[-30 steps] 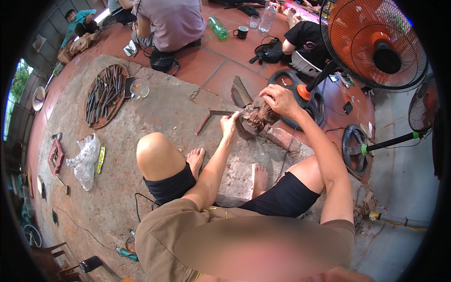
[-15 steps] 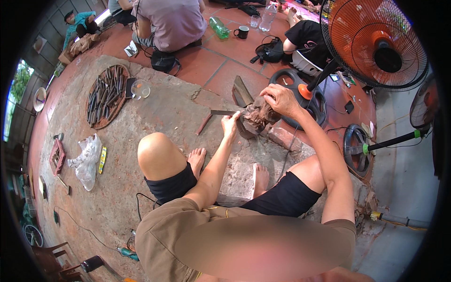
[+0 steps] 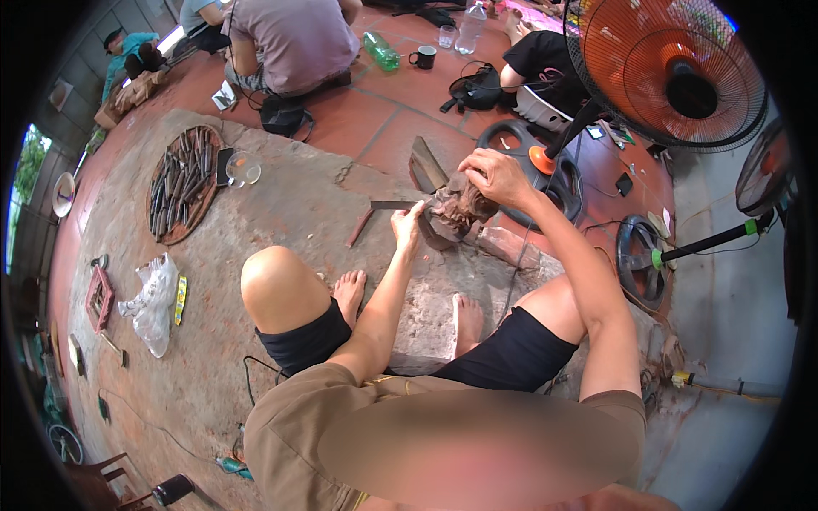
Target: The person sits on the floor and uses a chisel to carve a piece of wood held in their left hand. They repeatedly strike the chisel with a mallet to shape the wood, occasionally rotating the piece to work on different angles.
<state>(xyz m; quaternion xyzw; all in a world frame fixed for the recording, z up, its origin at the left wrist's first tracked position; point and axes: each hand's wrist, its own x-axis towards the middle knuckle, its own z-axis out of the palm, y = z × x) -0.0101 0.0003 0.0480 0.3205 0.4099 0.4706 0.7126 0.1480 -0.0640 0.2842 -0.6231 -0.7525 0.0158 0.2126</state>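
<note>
My left hand (image 3: 406,226) is closed by the near-left side of a rough brown carved wood piece (image 3: 460,209). From its fingertips a dark flat strip (image 3: 390,204) sticks out to the left, pinched at its right end. A reddish-brown stick (image 3: 360,228) slants down from the strip's far end; whether the two are joined, I cannot tell. My right hand (image 3: 504,180) curls its fingers over the top right of the carved wood piece and grips it. Behind the piece a dark wooden wedge (image 3: 429,164) stands tilted. The wood's underside is partly hidden.
A round basket (image 3: 216,136) of dark carving tools lies at the left, beside a clear cup (image 3: 244,169). Nearer are a plastic bag (image 3: 155,317) and a red frame (image 3: 100,298). Fans (image 3: 669,77) stand at the right. Other people (image 3: 294,43) sit beyond on red tiles.
The whole view has shifted slightly, so things sit a little further left. Both hands keep their hold, with only slight movement at the carved wood piece.
</note>
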